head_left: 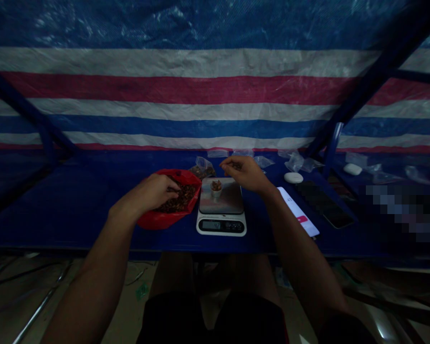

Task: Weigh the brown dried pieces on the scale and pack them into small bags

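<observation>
My left hand (154, 192) reaches into a red bag (154, 220) full of small brown pieces (177, 200). Its fingers are bent together at the pieces, and what they grip is hidden. Beside the bag stands a white digital scale (221, 225) with a metal plate and a lit display. On the plate sits a small pale cup (217, 193) heaped with similar brown pieces. My right hand (244, 171) hovers above the back right of the scale, fingers curled around what look like a few brown pieces.
Behind the scale lie clear plastic bags (218, 153), one with brown contents (202, 169). To the right are a white oval case (293, 178), a lit phone (297, 212) and a dark phone (338, 217). Blue metal bars (344, 112) slant up at both sides before a striped sheet (200, 88).
</observation>
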{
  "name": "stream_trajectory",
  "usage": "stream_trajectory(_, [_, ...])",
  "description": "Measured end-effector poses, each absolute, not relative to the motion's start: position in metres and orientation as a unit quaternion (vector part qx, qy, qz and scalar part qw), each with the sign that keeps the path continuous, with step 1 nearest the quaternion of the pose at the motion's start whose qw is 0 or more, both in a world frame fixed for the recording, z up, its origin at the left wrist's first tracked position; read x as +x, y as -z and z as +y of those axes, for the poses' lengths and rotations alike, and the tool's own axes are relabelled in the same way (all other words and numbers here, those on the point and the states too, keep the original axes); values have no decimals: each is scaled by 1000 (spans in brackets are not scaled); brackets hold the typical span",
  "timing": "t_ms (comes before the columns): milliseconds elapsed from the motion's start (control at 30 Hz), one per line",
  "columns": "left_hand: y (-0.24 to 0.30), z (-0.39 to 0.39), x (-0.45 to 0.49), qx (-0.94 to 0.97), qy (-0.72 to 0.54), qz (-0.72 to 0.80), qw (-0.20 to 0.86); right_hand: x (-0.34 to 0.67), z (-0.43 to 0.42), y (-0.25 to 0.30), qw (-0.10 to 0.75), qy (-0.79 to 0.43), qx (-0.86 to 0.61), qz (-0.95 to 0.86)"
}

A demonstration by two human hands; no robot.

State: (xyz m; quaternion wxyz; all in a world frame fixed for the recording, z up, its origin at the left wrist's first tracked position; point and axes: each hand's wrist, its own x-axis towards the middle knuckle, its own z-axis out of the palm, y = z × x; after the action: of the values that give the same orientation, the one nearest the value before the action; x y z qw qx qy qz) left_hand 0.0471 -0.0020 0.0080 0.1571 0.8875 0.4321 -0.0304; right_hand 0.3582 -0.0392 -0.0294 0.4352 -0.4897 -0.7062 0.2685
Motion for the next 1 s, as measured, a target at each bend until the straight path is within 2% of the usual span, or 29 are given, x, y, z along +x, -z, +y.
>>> stream_trajectory(367, [-28,-11,58,900,-3,397,178,356,-41,27,422,-274,-492,-710])
stream_trajectory(633, [-56,-17,109,928,-43,327,174,357,-40,27,432,-280,-486,-707])
stream_trajectory(1000, [-40,-14,137,940,-49,288,174,358,-40,27,444,-267,-473,-713])
